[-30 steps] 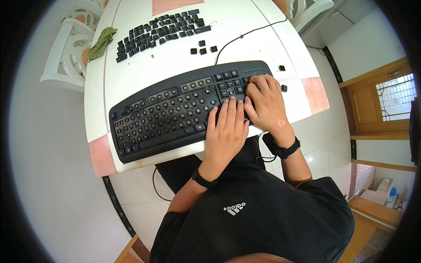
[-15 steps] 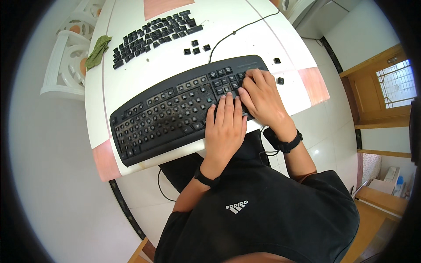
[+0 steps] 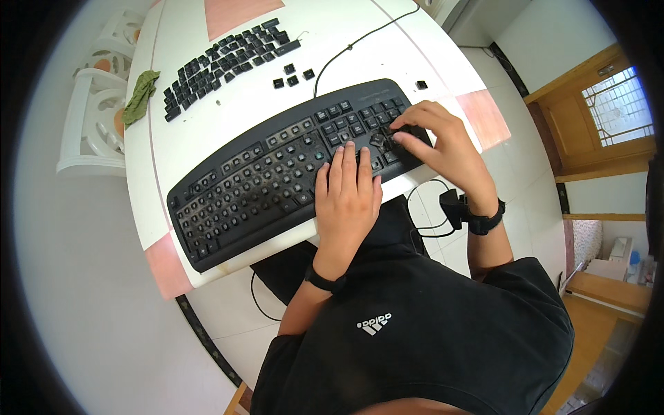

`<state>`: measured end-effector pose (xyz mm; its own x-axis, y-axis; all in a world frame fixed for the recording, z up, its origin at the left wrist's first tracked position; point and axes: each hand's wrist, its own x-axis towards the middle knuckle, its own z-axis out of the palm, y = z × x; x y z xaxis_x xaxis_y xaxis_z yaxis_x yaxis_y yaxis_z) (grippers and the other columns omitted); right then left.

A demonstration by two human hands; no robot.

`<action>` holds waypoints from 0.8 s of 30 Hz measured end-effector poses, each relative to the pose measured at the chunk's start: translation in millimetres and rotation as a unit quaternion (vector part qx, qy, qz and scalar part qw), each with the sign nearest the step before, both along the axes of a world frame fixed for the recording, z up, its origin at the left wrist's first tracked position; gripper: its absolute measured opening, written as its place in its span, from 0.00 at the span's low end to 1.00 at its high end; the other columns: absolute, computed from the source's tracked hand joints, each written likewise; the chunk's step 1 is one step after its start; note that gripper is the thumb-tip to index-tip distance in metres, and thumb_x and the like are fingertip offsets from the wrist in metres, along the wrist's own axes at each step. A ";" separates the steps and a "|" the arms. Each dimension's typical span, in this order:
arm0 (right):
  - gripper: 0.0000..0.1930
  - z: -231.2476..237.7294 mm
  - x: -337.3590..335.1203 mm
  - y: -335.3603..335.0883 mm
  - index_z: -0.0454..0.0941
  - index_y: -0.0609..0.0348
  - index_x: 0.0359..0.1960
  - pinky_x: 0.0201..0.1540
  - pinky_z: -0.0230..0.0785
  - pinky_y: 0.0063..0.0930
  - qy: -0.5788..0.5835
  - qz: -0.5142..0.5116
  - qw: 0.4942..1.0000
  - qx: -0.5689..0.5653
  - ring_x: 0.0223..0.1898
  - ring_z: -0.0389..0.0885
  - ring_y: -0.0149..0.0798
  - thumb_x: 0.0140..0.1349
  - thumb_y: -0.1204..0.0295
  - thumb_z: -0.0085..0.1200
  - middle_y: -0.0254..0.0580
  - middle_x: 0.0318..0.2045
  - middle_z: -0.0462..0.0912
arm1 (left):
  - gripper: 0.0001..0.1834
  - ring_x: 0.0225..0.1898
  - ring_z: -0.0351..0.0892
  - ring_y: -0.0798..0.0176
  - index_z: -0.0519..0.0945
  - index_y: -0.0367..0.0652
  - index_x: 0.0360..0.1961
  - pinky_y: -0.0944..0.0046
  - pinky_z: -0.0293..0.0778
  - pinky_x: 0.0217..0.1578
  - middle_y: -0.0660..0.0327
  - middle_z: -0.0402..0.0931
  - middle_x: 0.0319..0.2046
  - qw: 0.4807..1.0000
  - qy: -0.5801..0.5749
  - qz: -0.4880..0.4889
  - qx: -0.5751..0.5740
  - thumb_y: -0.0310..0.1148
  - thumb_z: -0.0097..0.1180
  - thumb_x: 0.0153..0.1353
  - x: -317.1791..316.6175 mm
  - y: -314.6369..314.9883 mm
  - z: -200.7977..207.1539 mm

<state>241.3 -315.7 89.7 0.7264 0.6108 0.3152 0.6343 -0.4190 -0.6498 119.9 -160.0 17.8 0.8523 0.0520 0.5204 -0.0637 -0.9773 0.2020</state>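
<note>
A black keyboard (image 3: pixel 243 185) lies aslant along the table's near edge. Most of its left section has lost its keycaps, leaving bare, dusty key posts, while keycaps still sit on much of the right section. My left hand (image 3: pixel 346 204) lies flat, fingers stretched, over the keyboard's lower middle. Above the number pad at the right end is my right hand (image 3: pixel 448 142), thumb and forefinger apart close to the keys; no keycap shows plainly between them. One loose keycap (image 3: pixel 422 85) rests on the table beyond that end.
Removed keycaps (image 3: pixel 221 61) lie in slanting rows on the white table (image 3: pixel 228 124), with several more (image 3: pixel 292 81) apart from them. The keyboard cable (image 3: pixel 350 47) runs to the far right. A green cloth (image 3: pixel 142 97) hangs at the left edge beside a white chair (image 3: pixel 90 124).
My right hand has drawn back to the right and its fingers have spread from their closed grip on the number pad. My left hand stays on the keyboard. The view has shifted slightly.
</note>
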 end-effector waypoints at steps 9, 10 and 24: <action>0.12 -12.3 -9.4 26.3 0.83 0.63 0.37 0.45 0.73 0.38 -0.066 -0.020 0.995 -0.066 0.40 0.77 0.48 0.51 0.73 0.69 0.44 0.34 0.80 | 0.21 0.56 0.75 0.50 0.79 0.38 0.51 0.51 0.69 0.58 0.52 0.74 0.56 0.997 -0.049 -0.027 -0.057 0.30 0.63 0.56 -7.6 6.1 -0.7; 0.12 -11.3 -9.6 27.0 0.83 0.63 0.36 0.45 0.73 0.38 -0.061 -0.018 0.996 -0.065 0.40 0.77 0.48 0.50 0.73 0.69 0.44 0.34 0.80 | 0.20 0.56 0.75 0.50 0.80 0.38 0.51 0.51 0.69 0.58 0.52 0.74 0.56 0.996 -0.053 -0.029 -0.062 0.30 0.63 0.56 -8.8 6.9 -1.0; 0.11 109.8 86.0 2.3 0.82 0.62 0.38 0.40 0.75 0.28 -0.183 0.083 0.969 -0.144 0.32 0.79 0.35 0.55 0.72 0.68 0.40 0.31 0.82 | 0.18 0.57 0.70 0.43 0.78 0.36 0.53 0.48 0.64 0.60 0.47 0.73 0.56 0.980 -0.092 0.104 -0.144 0.23 0.54 0.60 -58.3 69.8 19.1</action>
<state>327.3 -313.3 199.5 0.4827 0.8101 0.3328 0.8741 -0.4222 -0.2401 61.5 -90.2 36.9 0.7005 0.3810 0.6034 0.0686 -0.8776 0.4745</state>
